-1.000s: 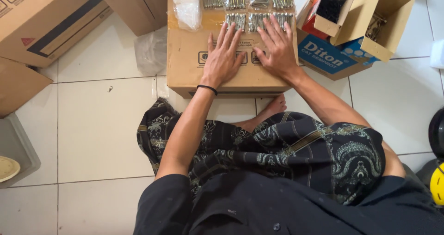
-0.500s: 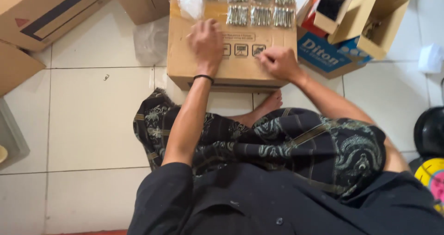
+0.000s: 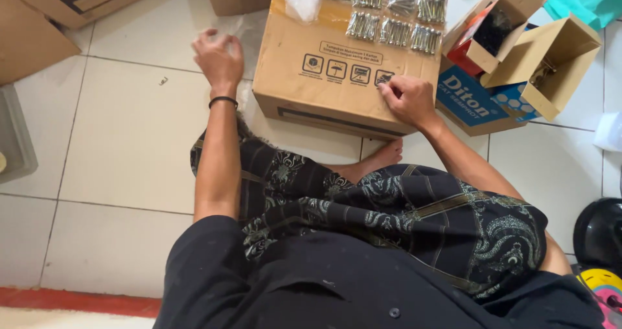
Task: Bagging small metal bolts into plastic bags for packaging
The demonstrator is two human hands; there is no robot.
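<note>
We sit on the tiled floor (image 3: 116, 154) with a closed cardboard box (image 3: 324, 86) in front of our knees, its long side running left to right, serving as a low table. Small clear packets of screws (image 3: 395, 31) lie in rows along the far half of its top, their screws mostly pointing away from us.

Our right hand (image 3: 407, 99) rests on the near right corner of the box top, knuckles up and wrist bent slightly inward. Its fingers (image 3: 389, 88) are curled close together, thumb against forefinger, pinching something small and dark at the edge of the printed symbols; we cannot tell just what it is. The rows of packets lie straight ahead of this hand, near but not touching it, so the right hand is the nearer one to them.

Our left hand (image 3: 219, 58) is off the box, out over the floor just beside its left wall, arm stretched forward with a dark band (image 3: 223, 100) at the wrist. Its fingers are loosely bent and spread, pressing on a thin clear plastic bag (image 3: 249, 31) lying flat on the tiles; whether they have actually gripped it we cannot tell.

To the right of the box stand smaller open cartons (image 3: 544, 63), well apart from the left hand.
</note>
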